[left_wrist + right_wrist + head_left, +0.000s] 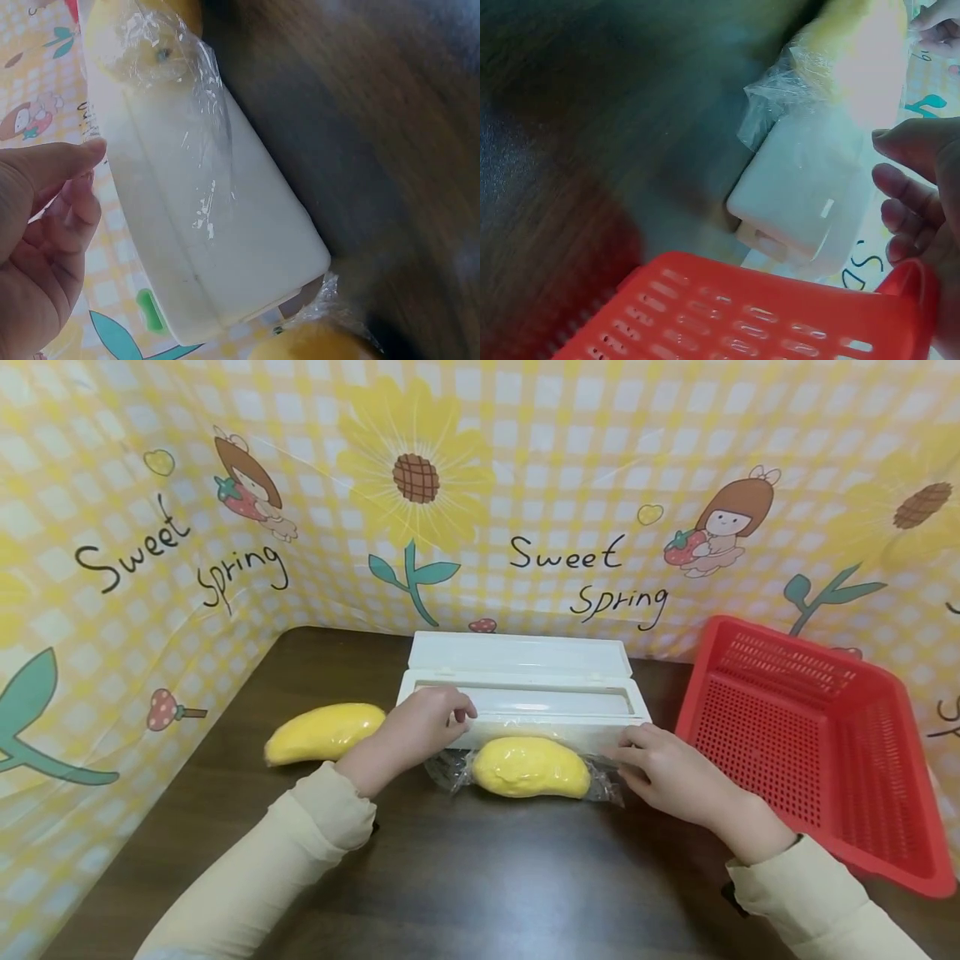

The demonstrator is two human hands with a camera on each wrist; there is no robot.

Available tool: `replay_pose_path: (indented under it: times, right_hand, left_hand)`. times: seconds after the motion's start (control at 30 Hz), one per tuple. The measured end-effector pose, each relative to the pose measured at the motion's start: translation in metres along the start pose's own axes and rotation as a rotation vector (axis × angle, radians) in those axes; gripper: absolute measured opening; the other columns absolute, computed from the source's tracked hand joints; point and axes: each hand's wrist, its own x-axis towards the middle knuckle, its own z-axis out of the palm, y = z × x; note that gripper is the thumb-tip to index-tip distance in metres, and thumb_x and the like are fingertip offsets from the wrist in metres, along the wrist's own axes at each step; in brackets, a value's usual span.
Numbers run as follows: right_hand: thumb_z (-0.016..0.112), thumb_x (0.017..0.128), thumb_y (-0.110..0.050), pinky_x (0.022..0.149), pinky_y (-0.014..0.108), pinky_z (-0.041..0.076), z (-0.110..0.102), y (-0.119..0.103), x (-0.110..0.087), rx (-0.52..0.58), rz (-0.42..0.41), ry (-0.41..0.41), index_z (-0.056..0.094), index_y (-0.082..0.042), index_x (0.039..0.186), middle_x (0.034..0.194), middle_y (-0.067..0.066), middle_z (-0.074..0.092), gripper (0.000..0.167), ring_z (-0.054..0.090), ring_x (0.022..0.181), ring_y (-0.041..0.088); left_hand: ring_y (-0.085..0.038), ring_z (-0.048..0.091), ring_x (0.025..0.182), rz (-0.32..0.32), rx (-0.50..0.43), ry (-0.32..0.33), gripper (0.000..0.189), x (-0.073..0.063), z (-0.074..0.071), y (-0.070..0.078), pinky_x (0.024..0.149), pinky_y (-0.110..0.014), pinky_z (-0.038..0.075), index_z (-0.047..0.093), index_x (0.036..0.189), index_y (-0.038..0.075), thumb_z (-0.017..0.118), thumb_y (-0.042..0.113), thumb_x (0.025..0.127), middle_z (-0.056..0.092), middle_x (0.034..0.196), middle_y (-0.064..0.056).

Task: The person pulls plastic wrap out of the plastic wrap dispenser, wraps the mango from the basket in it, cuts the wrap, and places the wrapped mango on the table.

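Note:
A plump yellow fruit [531,767], its film bunched at both ends, lies on the table before a long white cling film dispenser box [525,677]. The box lid is raised and a white roll shows inside. Clear cling film [206,214] hangs over the box's front side. My left hand [431,718] is at the box's left front, thumb and forefinger tips together at the film. My right hand [667,772] is by the box's right front corner; its thumb and fingers [896,184] are apart. A yellow banana [326,732] lies left of my left hand.
A red perforated plastic basket [817,760] stands on the right, near my right forearm. Behind the dark wooden table [480,877] hangs a yellow checked cloth [480,460] with flowers and lettering, which also runs along the left side.

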Motion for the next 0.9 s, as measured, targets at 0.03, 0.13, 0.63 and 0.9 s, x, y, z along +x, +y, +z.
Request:
replay_pose_path:
  times: [0.03,0.13,0.63,0.9]
  right_hand:
    - [0.077,0.077,-0.002,0.069,0.034,0.051,0.0,-0.001,-0.001,-0.008,0.002,-0.006,0.074,-0.005,0.106,0.093,0.004,0.06,0.03,0.057,0.082,0.017]
    - [0.076,0.077,-0.002,0.069,0.036,0.049,-0.001,-0.004,-0.001,-0.031,0.008,-0.028,0.073,-0.006,0.11,0.095,0.004,0.06,0.034,0.057,0.084,0.017]
    - [0.066,0.078,-0.002,0.068,0.033,0.042,0.004,-0.014,-0.007,-0.065,-0.028,-0.099,0.063,-0.018,0.132,0.119,0.002,0.063,0.056,0.056,0.106,0.021]
    - [0.058,0.077,0.003,0.068,0.031,0.039,0.012,-0.021,-0.012,-0.05,-0.051,-0.13,0.054,-0.03,0.14,0.142,0.004,0.051,0.071,0.055,0.102,0.018]
  left_hand:
    - [-0.014,0.057,0.075,-0.003,-0.004,-0.007,0.013,-0.001,0.0,0.0,0.068,-0.03,0.048,0.073,0.097,0.009,0.069,0.005,0.086,0.062,0.083,0.002]
    - [-0.015,0.057,0.074,-0.001,-0.008,-0.006,0.013,-0.004,-0.001,0.001,0.068,-0.031,0.049,0.073,0.099,0.009,0.069,0.006,0.086,0.062,0.086,0.001]
    - [-0.013,0.054,0.07,0.013,-0.027,0.009,0.02,-0.01,0.008,-0.006,0.065,-0.029,0.047,0.072,0.101,0.007,0.064,-0.002,0.084,0.058,0.077,0.004]
    - [-0.013,0.053,0.07,0.036,0.024,0.022,0.012,-0.018,0.012,-0.006,0.063,-0.03,0.047,0.067,0.093,0.009,0.066,-0.001,0.085,0.058,0.081,0.002]
